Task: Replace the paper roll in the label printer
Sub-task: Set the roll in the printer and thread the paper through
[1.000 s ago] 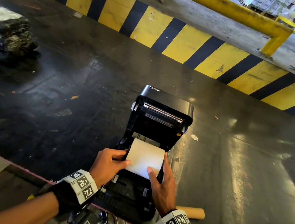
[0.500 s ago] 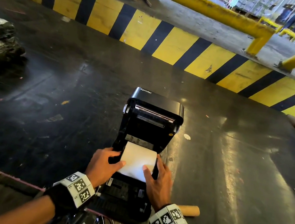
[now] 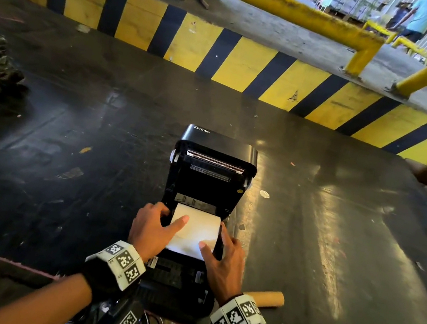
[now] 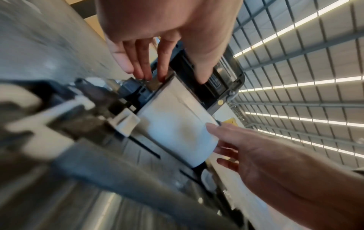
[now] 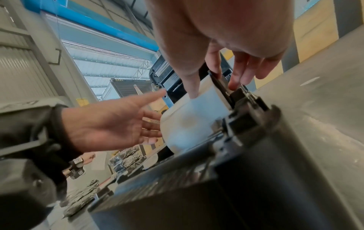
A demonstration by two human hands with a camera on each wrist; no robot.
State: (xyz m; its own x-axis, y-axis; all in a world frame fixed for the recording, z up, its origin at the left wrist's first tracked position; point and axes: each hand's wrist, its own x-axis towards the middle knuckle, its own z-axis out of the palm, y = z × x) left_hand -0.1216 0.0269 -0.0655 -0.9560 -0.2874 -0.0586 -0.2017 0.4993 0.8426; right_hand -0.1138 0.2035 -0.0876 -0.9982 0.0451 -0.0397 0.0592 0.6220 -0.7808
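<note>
White paper roll sits between left hand and right hand.

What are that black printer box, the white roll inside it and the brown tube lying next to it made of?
The black label printer looks like moulded plastic: its raised lid has a smooth, slightly glossy sheen. The white paper roll looks like matte paper, with a faint crease. The brown tube looks like plain cardboard, dull tan, probably an empty roll core.

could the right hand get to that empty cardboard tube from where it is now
Probably yes. The cardboard tube lies bare on the table just right of the right hand, beside the wrist, with nothing between them; the hand only rests on the paper roll.
</note>
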